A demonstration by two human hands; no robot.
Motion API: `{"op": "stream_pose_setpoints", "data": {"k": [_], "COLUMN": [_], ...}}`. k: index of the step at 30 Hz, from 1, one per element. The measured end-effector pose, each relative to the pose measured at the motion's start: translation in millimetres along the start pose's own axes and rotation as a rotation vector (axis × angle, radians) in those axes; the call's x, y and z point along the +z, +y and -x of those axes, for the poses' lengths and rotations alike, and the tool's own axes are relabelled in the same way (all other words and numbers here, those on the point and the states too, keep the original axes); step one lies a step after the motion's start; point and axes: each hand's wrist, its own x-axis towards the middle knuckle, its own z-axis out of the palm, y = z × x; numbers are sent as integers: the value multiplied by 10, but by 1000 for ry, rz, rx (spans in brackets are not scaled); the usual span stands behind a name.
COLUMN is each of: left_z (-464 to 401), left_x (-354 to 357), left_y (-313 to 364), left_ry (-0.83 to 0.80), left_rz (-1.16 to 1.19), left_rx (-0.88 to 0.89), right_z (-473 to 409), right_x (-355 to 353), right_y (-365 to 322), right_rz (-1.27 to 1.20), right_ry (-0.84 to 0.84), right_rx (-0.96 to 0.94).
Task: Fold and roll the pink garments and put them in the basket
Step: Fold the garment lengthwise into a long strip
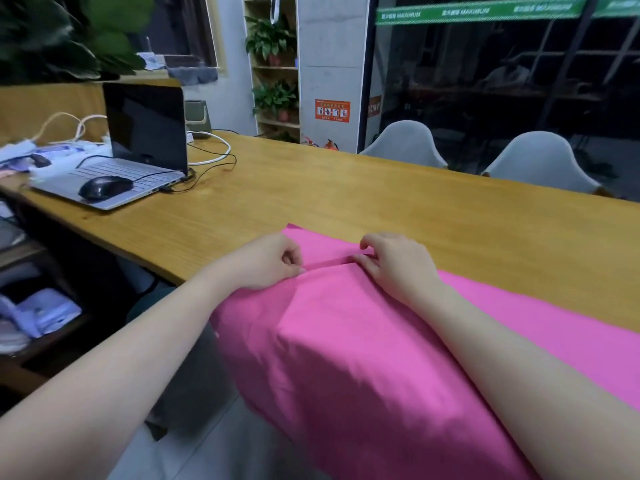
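Both hands pinching a small fold at far end of pink garment on table edge.

L hand (268, 261) fingers curled, thumb + fingertips nipping the fabric ridge; R hand (394, 261) same, fingers bent, clamped on the ridge's other end, hands close w/ short gap between. Pink garment (332, 358) lies along near edge of wooden table (363, 199), part hanging off toward the person. Laptop (138, 147) w/ mouse (104, 187) on it at far left, two grey chairs (408, 143) behind table.
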Motion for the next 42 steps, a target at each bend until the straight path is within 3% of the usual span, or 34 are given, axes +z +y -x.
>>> {"op": "stream_pose_setpoints", "data": {"k": [8, 11, 14, 17, 26, 31, 38, 42], "left_z": [-200, -207, -103, 6, -300, -613, -669, -640], "left_x": [-208, -302, -383, -430, -427, -260, 107, 155], "left_y": [-65, -92, -203, -332, -374, -351, -468, -461], "left_ry": [85, 0, -196, -298, 25, 277, 395, 453], "left_rz": [63, 103, 187, 157, 708, 418, -276, -325], "left_rx": [-12, -45, -136, -101, -354, -371, -360, -326], "right_z": [-70, -105, -120, -122, -93, -105, -143, -153], "right_x": [187, 212, 230, 233, 209, 215, 243, 245], "right_y": [173, 202, 216, 215, 196, 197, 200, 221], "right_rz": [-237, -259, -263, -266, -263, -264, -176, -157], "right_ry": [113, 102, 81, 76, 81, 88, 119, 127], "right_rx": [47, 75, 121, 135, 172, 212, 229, 242]}}
